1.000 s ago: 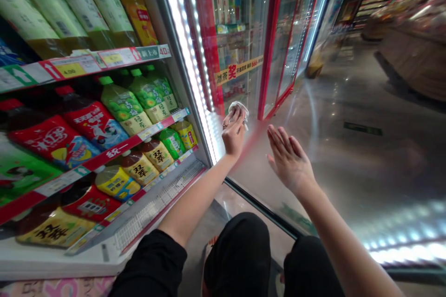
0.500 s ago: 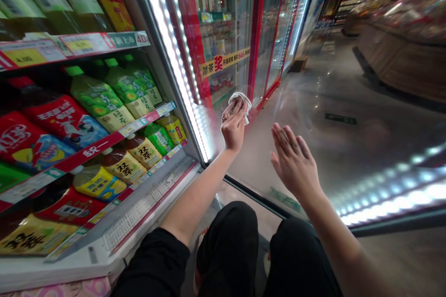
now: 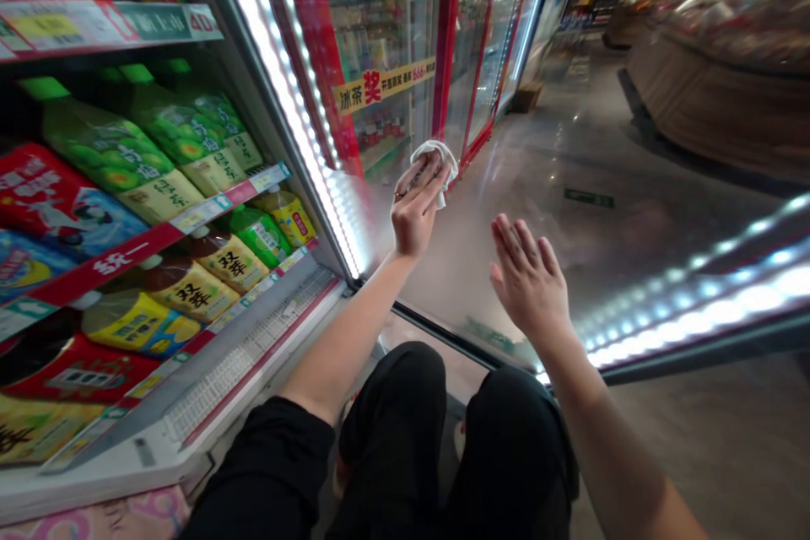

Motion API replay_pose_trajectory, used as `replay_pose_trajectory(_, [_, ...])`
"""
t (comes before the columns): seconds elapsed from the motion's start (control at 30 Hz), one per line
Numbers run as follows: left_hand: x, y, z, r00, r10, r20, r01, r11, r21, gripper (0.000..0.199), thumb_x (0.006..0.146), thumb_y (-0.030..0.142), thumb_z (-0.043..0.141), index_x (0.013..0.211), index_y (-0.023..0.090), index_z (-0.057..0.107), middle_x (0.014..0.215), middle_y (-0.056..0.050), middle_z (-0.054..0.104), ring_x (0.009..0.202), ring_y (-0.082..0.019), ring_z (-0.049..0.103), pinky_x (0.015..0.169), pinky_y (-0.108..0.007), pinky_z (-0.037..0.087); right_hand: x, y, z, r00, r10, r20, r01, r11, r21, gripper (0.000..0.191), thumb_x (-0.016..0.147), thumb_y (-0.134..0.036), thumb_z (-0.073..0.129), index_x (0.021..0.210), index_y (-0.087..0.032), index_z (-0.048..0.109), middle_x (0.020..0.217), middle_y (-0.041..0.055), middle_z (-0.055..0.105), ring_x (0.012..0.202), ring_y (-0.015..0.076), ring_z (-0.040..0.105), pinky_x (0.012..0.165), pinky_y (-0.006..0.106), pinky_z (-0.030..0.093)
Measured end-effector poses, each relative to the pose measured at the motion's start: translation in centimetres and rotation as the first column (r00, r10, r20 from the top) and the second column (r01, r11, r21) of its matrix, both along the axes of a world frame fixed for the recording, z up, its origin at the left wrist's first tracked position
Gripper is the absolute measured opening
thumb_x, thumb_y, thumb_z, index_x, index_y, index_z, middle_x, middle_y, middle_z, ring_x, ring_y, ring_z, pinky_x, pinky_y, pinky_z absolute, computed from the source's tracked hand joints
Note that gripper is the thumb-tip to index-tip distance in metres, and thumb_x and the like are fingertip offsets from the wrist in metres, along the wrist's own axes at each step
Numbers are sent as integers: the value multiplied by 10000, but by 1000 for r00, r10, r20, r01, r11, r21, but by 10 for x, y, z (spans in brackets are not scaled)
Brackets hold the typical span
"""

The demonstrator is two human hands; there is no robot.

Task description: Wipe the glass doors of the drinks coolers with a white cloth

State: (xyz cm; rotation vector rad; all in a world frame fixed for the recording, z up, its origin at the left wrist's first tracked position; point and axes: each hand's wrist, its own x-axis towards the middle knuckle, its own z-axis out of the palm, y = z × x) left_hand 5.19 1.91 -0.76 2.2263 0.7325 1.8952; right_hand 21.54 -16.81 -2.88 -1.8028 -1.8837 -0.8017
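My left hand (image 3: pixel 418 207) presses a crumpled white cloth (image 3: pixel 446 159) against the glass door (image 3: pixel 456 261), its fingers over the cloth. To its right, my right hand (image 3: pixel 530 277) has its fingers stretched out and its palm toward the same glass, holding nothing. Whether that palm touches the pane cannot be made out. Bright LED strips run along the door's right edge and the cooler frame on the left. A pale haze shows on the glass near the left strip.
Left of me, an open cooler holds bottles of green tea (image 3: pixel 120 152) and other drinks on tilted shelves (image 3: pixel 158 240). My knees (image 3: pixel 519 430) are bent below the door's lower edge. Beyond the glass stand red-framed coolers and a wooden display stand (image 3: pixel 715 101).
The view has shifted, so shelves and door appear further left and higher. My left hand and the cloth sit slightly higher in view; my right hand remains open beside the glass.
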Motion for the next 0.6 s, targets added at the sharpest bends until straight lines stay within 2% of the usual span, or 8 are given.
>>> replay_pose_trajectory(0.13, [6,-12,-10,997,35,63,-34,999,-26,469,1083,115,540,1477,320,691,1497,-42,716,1543,-217,542,1352,-436,398,0,2,0,1000,10,-10,-10,1000,-14,939,1028,-175,547,1767,-262,-27,1782,71,374,1608,293,427,1327,493,318])
replay_pose_trajectory(0.23, [11,-25,-17,998,-18,-59,21,998,65,474,1066,108,582,1482,308,689,1450,-51,749,1512,-206,580,1327,-399,431,-3,1,2,1000,2,-2,-2,1000,-21,935,1040,-176,533,1763,-254,-55,1783,75,367,1615,288,419,1332,496,314])
replay_pose_trajectory(0.33, [14,-27,-7,985,-71,-158,96,983,155,452,1075,153,593,1484,323,686,1469,-44,738,1524,-200,566,1315,-396,446,-4,-4,7,1000,2,16,-1,999,-40,950,1049,-190,539,1758,-254,-90,1792,65,343,1630,274,394,1330,480,329])
replay_pose_trajectory(0.47, [18,-20,10,996,-42,-74,54,986,158,396,1101,183,551,1437,301,724,1449,-49,753,1528,-198,561,1333,-406,422,2,-24,9,1000,-3,30,4,999,-44,948,1051,-186,538,1757,-286,-88,1795,27,336,1629,250,396,1329,443,339])
replay_pose_trajectory(0.6, [29,-32,-1,1000,-10,6,9,983,183,386,1088,158,571,1412,282,740,1399,-58,781,1462,-203,631,1287,-397,484,11,-44,5,998,-59,25,59,998,-19,925,1053,-173,522,1762,-293,-60,1789,31,344,1613,262,427,1336,455,328])
